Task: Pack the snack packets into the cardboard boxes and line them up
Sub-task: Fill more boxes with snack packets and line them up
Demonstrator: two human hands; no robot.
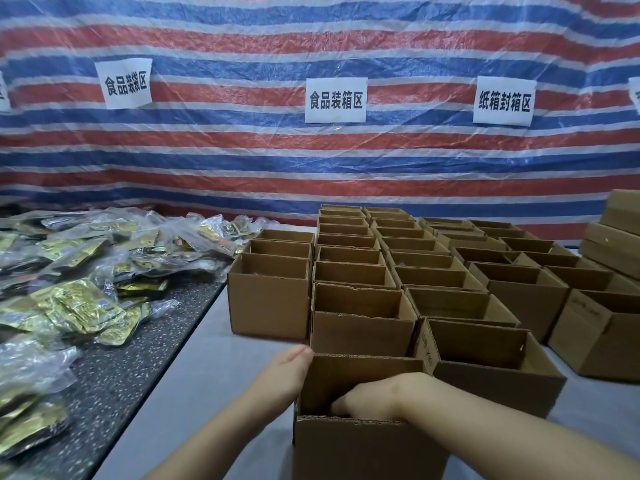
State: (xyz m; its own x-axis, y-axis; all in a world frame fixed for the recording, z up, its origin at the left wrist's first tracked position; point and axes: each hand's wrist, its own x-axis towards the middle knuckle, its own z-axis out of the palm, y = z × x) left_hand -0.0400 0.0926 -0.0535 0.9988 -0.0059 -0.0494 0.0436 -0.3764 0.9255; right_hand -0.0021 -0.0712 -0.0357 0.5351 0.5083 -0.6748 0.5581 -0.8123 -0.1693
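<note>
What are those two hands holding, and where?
The left hand lies flat against the nearest cardboard box's left outer wall. The right hand reaches inside; whether its fingers hold anything cannot be told.

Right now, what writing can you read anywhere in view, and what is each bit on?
"食品装袋区": white paper sign on the left of the striped tarp.
"食品装箱区": middle paper sign.
"纸箱封箱区": right paper sign.
Paper signs cut off at both frame edges: unreadable.
Handwriting on the cardboard box flap and on the box at right: too faint to read.
Print on the gold snack packets: too blurred.
</note>
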